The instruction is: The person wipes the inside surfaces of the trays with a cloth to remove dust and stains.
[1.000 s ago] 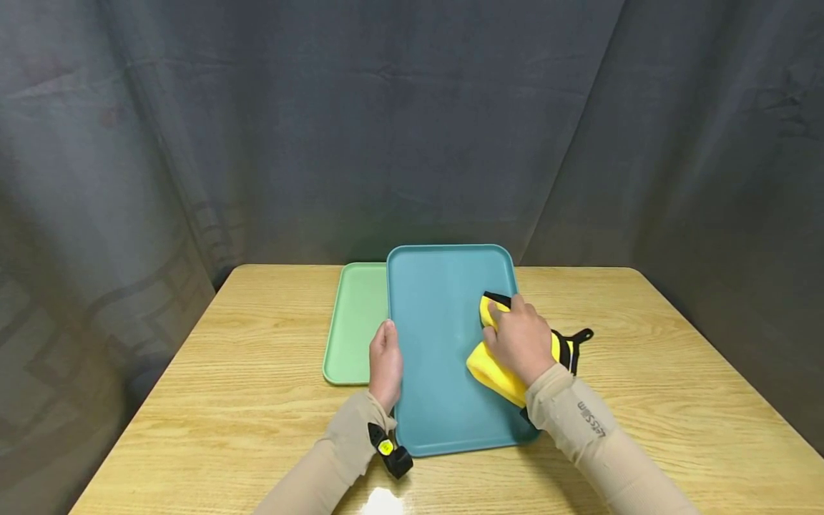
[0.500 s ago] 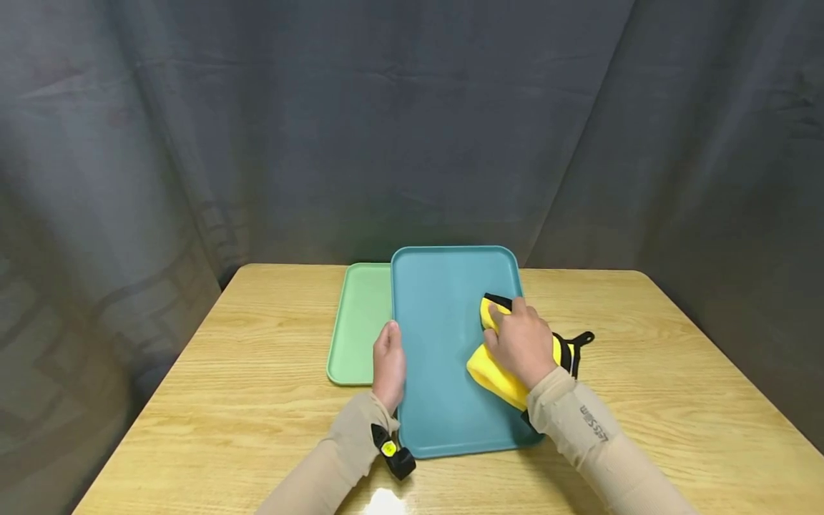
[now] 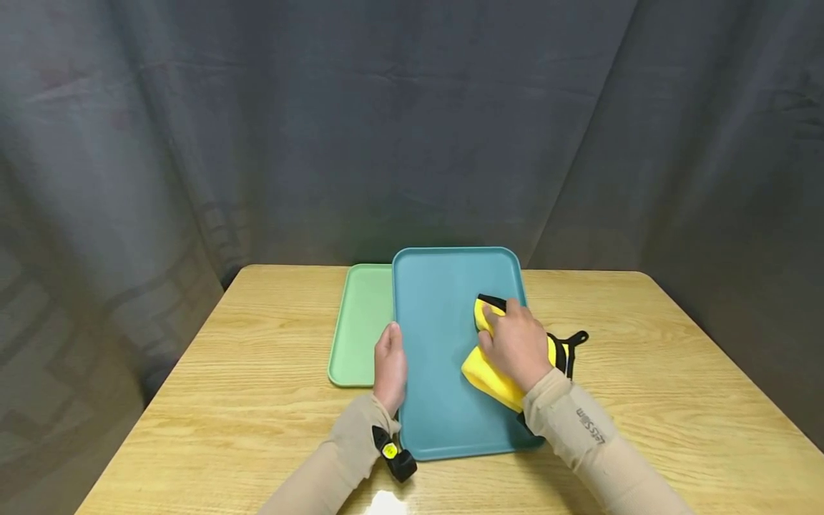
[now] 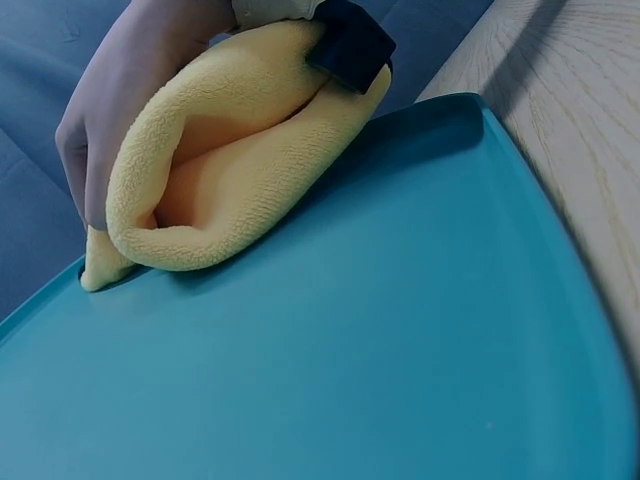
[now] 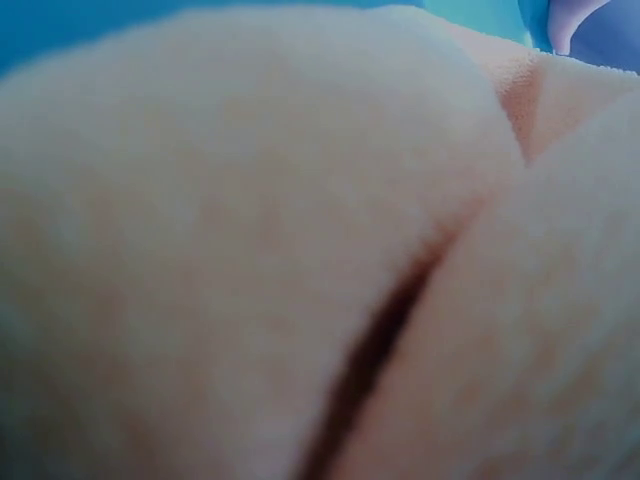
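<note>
A teal blue tray [image 3: 438,343] is held by its left rim in my left hand [image 3: 389,372]; the thumb lies along the rim and the other fingers are hidden under it. My right hand [image 3: 518,347] grips a folded yellow cloth with black edging [image 3: 492,375] on the tray's right part. In the left wrist view the bunched cloth [image 4: 250,190] touches the tray [image 4: 350,350] near its far rim. Close up, the cloth [image 5: 250,220] fills most of the right wrist view, and part of the left hand [image 5: 572,22] shows at its top right.
Behind the left side of the blue tray lies a green tray [image 3: 363,329], partly covered by it. Both are over a wooden table [image 3: 257,372]. A grey curtain [image 3: 399,129] hangs behind the table. The cloth's black loop [image 3: 576,339] sticks out to the right.
My right hand and the cloth have shifted slightly left across the blue tray in the last half second. The left hand keeps its hold on the rim.
</note>
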A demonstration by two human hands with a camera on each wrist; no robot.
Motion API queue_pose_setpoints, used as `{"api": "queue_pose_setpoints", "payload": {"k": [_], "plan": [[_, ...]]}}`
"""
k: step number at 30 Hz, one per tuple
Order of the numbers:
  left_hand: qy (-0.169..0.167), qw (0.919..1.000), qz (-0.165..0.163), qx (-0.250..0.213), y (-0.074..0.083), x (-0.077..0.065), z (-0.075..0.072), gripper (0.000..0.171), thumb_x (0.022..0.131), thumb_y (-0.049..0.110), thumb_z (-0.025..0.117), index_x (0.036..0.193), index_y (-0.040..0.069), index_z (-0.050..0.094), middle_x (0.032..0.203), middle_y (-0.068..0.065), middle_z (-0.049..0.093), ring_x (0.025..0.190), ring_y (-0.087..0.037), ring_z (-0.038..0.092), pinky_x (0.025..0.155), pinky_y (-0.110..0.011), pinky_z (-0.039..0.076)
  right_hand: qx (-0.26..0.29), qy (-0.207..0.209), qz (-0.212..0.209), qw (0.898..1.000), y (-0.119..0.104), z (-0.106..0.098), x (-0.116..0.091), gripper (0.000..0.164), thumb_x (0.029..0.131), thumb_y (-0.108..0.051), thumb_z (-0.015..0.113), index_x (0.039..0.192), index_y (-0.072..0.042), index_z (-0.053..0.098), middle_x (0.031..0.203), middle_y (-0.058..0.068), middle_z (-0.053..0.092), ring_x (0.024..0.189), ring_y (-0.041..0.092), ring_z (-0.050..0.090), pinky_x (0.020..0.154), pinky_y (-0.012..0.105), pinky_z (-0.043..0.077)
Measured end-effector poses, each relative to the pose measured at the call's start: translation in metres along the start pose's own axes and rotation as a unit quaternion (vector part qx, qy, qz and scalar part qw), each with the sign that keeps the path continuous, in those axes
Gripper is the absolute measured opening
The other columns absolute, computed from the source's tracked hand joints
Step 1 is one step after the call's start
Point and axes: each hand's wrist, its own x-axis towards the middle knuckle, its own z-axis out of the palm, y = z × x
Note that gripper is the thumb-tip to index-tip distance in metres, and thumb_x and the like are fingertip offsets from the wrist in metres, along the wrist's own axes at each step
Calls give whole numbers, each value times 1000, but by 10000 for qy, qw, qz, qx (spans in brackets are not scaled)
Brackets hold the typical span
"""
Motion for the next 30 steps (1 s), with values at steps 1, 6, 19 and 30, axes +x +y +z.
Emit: {"api": "queue_pose_setpoints", "payload": {"k": [1, 6, 19, 30], "plan": [[14, 10000, 0, -12, 0, 0, 1, 35, 104, 23, 27, 72, 11, 26, 73, -1, 18, 68, -15, 23, 71, -32, 23, 2, 24, -19, 10000, 0, 0, 0, 39, 83, -21, 61, 120, -10, 64, 92, 22, 56, 61, 26, 47, 50, 35, 41], [-14, 10000, -34, -41, -6, 2, 3, 36, 104, 26, 27, 72, 11, 26, 72, -2, 19, 67, -15, 23, 69, -30, 23, 2, 16, -26, 10000, -2, 0, -2, 39, 82, -21, 61, 119, -11, 65, 90, 20, 56, 59, 24, 45, 50, 35, 41], [31, 10000, 4, 0, -6, 2, 4, 36, 104, 26, 28, 71, 11, 28, 70, -1, 20, 64, -15, 23, 66, -27, 23, -17, 58, -146, 9999, -9, -1, -1, 38, 82, -21, 62, 118, -11, 65, 92, 20, 56, 63, 27, 49, 54, 40, 46], [24, 10000, -71, 25, -6, 2, 1, 35, 104, 27, 27, 73, 11, 30, 72, -2, 22, 67, -15, 27, 68, -28, 25, 66, -18, -222, 9997, -18, -1, 0, 38, 83, -22, 62, 119, -12, 65, 92, 19, 55, 63, 25, 47, 54, 39, 44]]}}
